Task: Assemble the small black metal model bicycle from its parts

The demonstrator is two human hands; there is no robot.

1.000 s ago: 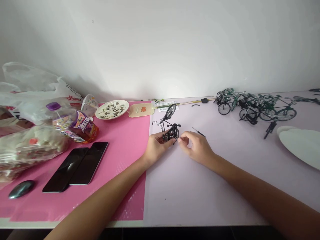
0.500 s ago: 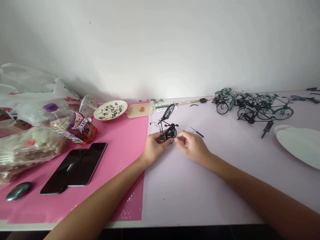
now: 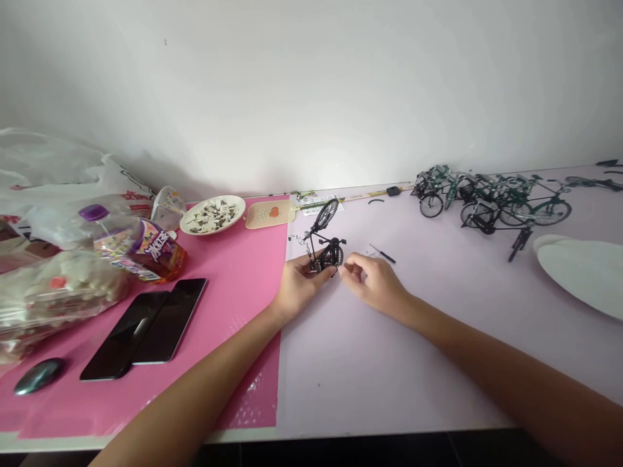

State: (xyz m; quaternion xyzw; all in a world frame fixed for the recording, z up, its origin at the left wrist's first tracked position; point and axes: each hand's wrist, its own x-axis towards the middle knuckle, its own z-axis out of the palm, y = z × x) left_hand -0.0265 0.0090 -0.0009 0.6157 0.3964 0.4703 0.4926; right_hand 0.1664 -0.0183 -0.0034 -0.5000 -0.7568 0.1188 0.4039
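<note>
A small black model bicycle (image 3: pixel 326 241) is tilted up on end, one spoked wheel pointing up and away from me. My left hand (image 3: pixel 302 280) is closed around its lower part, thumb pressed near the lower wheel. Close at the right of that wheel is my right hand (image 3: pixel 374 280), its thumb and forefinger pinched together. Whatever those fingertips hold is too small to make out. Beyond the right hand lies a small screwdriver (image 3: pixel 385 255) with a dark handle, beside some tiny parts.
Several model bicycles (image 3: pixel 491 201) stand bunched at the back right, near a white plate (image 3: pixel 584 272). On the left are two phones (image 3: pixel 168 324), a mouse (image 3: pixel 39 376), a drink bottle (image 3: pixel 139 246) and plastic bags (image 3: pixel 63 188). A plate of small scraps (image 3: pixel 212 227) sits farther back.
The view has shifted slightly. Both hands stay almost in place around the bicycle; my right fingertips remain pinched beside its lower wheel.
</note>
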